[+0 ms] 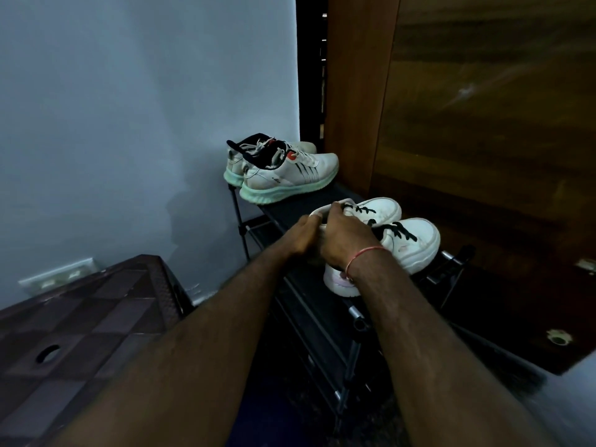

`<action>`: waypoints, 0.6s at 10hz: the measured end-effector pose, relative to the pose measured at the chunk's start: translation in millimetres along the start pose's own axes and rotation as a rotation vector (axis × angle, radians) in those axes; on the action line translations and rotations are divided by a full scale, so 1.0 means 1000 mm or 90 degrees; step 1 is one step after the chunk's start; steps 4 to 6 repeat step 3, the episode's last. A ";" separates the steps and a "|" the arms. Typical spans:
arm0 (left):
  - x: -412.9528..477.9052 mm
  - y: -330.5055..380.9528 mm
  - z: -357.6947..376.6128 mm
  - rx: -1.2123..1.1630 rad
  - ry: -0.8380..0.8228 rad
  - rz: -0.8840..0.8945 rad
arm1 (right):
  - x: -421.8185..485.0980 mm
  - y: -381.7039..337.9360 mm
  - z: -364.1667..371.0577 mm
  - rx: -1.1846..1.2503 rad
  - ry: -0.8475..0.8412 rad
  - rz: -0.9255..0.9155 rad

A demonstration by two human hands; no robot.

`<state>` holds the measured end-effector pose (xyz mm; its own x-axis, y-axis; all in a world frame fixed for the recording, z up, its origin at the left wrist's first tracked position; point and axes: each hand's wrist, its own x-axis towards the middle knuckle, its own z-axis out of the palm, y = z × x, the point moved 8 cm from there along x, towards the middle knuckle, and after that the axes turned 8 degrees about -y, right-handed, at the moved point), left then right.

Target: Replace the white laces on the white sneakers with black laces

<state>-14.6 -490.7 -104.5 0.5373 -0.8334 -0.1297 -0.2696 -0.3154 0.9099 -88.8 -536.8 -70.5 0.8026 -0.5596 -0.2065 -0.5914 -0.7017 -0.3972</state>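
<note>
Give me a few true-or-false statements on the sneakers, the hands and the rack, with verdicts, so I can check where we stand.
1. The white sneakers under the hands carry black laces. True.
2. They sit on the floor. False: they rest on top of the black rack.
3. Only one hand touches them. False: the left hand and the right hand both grip them.
4. A second pair with mint-green soles stands farther back on the rack. True.

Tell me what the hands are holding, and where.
The left hand and right hand grip the sneakers at the heel end.
</note>
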 end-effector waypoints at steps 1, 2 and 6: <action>-0.016 -0.004 0.004 0.015 0.002 0.007 | -0.008 -0.003 -0.001 -0.021 0.003 -0.032; -0.042 -0.022 -0.005 0.155 0.037 -0.047 | -0.018 -0.002 0.005 -0.043 -0.059 -0.042; -0.072 -0.030 -0.019 0.200 0.074 -0.074 | -0.038 -0.009 -0.019 -0.093 0.022 -0.033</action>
